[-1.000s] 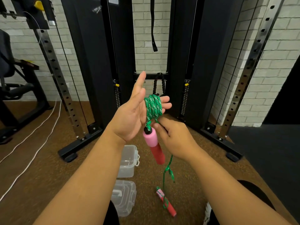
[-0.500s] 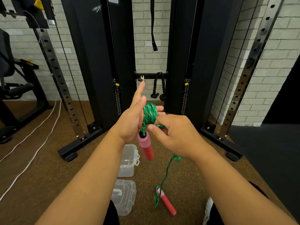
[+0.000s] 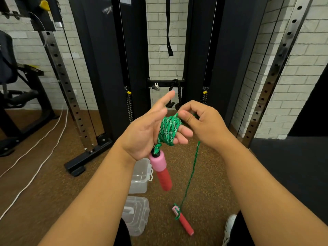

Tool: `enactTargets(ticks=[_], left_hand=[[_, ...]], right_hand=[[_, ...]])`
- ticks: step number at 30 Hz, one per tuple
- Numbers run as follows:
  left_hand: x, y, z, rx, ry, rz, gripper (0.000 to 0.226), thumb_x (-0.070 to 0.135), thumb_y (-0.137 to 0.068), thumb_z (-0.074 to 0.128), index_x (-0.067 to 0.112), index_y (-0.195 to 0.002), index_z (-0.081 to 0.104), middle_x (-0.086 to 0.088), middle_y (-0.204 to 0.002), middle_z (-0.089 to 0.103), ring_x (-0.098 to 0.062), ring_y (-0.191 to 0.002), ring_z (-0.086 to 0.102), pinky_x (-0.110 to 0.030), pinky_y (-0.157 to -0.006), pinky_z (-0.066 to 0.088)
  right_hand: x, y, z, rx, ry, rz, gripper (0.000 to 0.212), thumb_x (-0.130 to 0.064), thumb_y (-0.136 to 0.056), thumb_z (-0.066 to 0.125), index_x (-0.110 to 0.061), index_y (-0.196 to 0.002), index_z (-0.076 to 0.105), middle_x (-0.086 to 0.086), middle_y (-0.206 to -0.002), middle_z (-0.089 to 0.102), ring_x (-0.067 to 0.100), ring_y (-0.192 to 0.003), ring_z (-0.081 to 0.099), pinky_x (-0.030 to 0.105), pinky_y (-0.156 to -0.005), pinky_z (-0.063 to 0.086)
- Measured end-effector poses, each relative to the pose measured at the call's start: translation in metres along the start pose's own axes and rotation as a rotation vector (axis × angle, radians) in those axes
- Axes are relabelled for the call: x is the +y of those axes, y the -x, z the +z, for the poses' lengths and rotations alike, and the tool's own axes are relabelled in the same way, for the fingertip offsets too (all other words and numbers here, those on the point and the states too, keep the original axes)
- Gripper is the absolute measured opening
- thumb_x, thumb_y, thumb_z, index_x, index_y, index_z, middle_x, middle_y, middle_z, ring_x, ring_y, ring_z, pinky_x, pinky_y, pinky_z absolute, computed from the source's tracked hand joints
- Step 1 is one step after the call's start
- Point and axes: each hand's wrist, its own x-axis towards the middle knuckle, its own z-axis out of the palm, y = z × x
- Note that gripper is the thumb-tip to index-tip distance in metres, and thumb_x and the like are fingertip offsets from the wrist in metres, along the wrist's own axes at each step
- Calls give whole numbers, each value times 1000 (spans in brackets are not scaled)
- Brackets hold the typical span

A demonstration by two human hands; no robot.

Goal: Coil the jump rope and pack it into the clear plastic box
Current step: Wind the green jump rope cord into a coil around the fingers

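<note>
The green jump rope (image 3: 168, 129) is wound in several turns around the fingers of my left hand (image 3: 147, 134), whose thumb and index finger stick out. One pink-and-red handle (image 3: 162, 170) hangs below that palm. My right hand (image 3: 200, 121) pinches the rope at the top of the coil. From it a loose strand (image 3: 190, 174) runs down to the second handle (image 3: 183, 221), which lies on the floor. The clear plastic box (image 3: 140, 176) stands open on the floor under my left wrist, with its lid (image 3: 136, 214) lying nearer to me.
A black cable machine frame (image 3: 113, 68) stands straight ahead, its foot (image 3: 78, 166) on the brown floor at the left. White cables (image 3: 35, 157) run across the floor on the left. A dark mat (image 3: 291, 166) lies at the right. My white shoe (image 3: 229, 226) shows at the bottom.
My right hand has risen from below the coil to its top, carrying the rope up and over my left fingers. The strand to the floor handle has pulled straighter.
</note>
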Motion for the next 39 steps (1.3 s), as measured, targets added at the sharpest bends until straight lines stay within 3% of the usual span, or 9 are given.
enactTargets(ticks=[4, 10, 15, 22, 27, 31, 34, 36, 39], left_hand=[[9, 2, 4, 1, -82, 98, 77, -1, -88, 48, 35, -151, 22, -25, -104, 66, -27, -80, 69, -31, -76, 56], [18, -3, 2, 119, -295, 185, 86, -3, -90, 52, 37, -153, 9, -26, -125, 62, -26, -102, 68, -38, -90, 54], [21, -8, -5, 293, -433, 201, 83, -8, -96, 44, 36, -153, 3, -21, -130, 58, -25, -114, 65, -36, -100, 48], [4, -3, -10, 286, -406, 12, 58, 26, -104, 32, 50, -149, 4, -18, -130, 59, -28, -115, 63, -42, -105, 43], [-14, 2, -6, 201, -344, -150, 52, 39, -101, 30, 51, -149, 13, 10, -163, 1, -15, -149, 5, -35, -113, 18], [-21, 5, -8, 153, -219, -168, 50, 48, -97, 34, 53, -145, 23, 11, -163, 7, -20, -148, 18, -45, -117, 23], [-18, 6, -5, 58, -93, -157, 52, 45, -98, 29, 46, -149, 20, -5, -154, 33, -20, -112, 60, -33, -88, 51], [-16, 7, -3, -2, -1, -158, 54, 45, -97, 29, 43, -150, 21, -14, -138, 48, -24, -89, 64, -33, -73, 53], [-10, 9, -2, -60, 64, -162, 56, 46, -94, 32, 43, -149, 23, -26, -118, 59, -31, -84, 63, -33, -72, 54]], right_hand=[[18, 10, 18, -4, -96, 92, 17, -22, -96, 51, -30, -96, 66, -11, -87, 67, 11, -86, 61, 33, -79, 50], [29, 31, 38, -62, 71, 63, 19, -27, -99, 43, -30, -108, 60, -6, -68, 58, 9, -55, 44, 32, -55, 41], [23, 41, 43, -217, 205, 28, 22, -35, -100, 39, -29, -112, 56, 2, -75, 62, 23, -67, 56, 40, -63, 49], [-4, 38, 31, -261, 485, -261, 26, -44, -96, 37, -25, -81, 47, -10, -72, 49, 13, -66, 50, 36, -60, 46], [-16, 24, 15, -198, 540, -276, 19, -41, -92, 51, -23, -90, 57, -10, -79, 52, 10, -71, 52, 36, -65, 49], [-15, 19, 7, -194, 302, -124, 13, -33, -88, 61, -20, -90, 58, -7, -85, 58, 6, -66, 65, 34, -63, 55], [-7, 17, 7, -90, 229, -81, 4, -26, -89, 61, -21, -88, 62, -11, -83, 59, 2, -72, 57, 21, -63, 46], [1, 16, 8, -23, 134, -28, 5, -24, -91, 59, -26, -87, 61, -13, -81, 59, 0, -75, 55, 15, -64, 42], [17, 19, 13, 40, 37, 34, 9, -23, -93, 57, -26, -86, 61, -14, -78, 60, -2, -74, 53, 16, -67, 42]])
